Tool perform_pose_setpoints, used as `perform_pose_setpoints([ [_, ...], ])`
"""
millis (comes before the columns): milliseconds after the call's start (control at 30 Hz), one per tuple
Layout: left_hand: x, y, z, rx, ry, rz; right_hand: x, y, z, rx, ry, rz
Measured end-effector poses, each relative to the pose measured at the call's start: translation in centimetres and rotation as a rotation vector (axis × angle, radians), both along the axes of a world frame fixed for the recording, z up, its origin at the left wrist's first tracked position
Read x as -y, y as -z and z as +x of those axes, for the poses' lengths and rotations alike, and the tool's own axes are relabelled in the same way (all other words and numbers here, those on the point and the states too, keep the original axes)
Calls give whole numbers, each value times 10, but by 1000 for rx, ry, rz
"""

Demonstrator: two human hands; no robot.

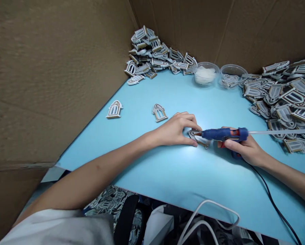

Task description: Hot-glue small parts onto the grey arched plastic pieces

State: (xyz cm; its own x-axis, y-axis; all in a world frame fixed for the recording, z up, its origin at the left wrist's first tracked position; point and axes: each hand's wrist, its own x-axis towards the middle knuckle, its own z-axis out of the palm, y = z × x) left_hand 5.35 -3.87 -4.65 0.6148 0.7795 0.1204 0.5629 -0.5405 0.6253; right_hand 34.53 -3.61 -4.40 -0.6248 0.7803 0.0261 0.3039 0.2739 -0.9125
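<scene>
My left hand [176, 129] pinches a small grey arched window piece [202, 140] flat on the light blue table [183, 177], thumb and fingers at its left end. My right hand [244, 148] grips a blue glue gun [222, 134] with an orange trigger. Its nozzle points left and touches the window piece. A clear glue stick [280, 131] juts out of the gun's back end to the right.
Two loose window pieces [114, 109] [159, 112] lie to the left. Piles of them sit at the back [155, 52] and right [287, 98]. Two clear tubs [205, 74] [233, 75] stand at the back. Cardboard walls [40, 78] surround the table; a black cord [272, 200] trails right.
</scene>
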Motion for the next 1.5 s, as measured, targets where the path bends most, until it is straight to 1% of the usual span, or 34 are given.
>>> perform_pose_setpoints([
  [67, 1, -2, 0, -4, -4, -4, 0, 4, 2, -167, 37, -26],
  [133, 4, -5, 0, 16, 3, 11, -1, 7, 4, -258, 130, -6],
  [233, 9, -10, 4, 39, 90, 38, -2, 9, 5, -293, 265, 33],
  [300, 12, -11, 7, -4, 113, 49, -2, 9, 4, -299, 322, 45],
  [400, 13, -11, 8, -100, 20, 51, -2, 9, 4, -289, 358, 48],
  [467, 11, -12, 5, -125, -28, 43, -1, 9, 5, -278, 368, 45],
  [567, 7, -13, -2, -123, -12, 95, -1, 8, 7, -242, 348, 33],
  [667, 4, -15, -8, -149, 21, 154, -2, 6, 9, -162, 283, 36],
  [833, 3, -13, -9, -120, -13, 148, 1, 0, 7, 86, 146, 8],
  [900, 3, -11, -7, -120, -2, 143, 2, -3, 5, 141, 103, 21],
  [1033, 3, -8, -4, -128, 28, 117, 4, -6, 0, 169, 90, 64],
  [1167, 4, -6, -1, -110, 6, 109, 3, -6, -1, 206, 89, 82],
  [1500, 5, -5, 3, -69, -11, 76, 3, -9, -3, 208, 61, 96],
])
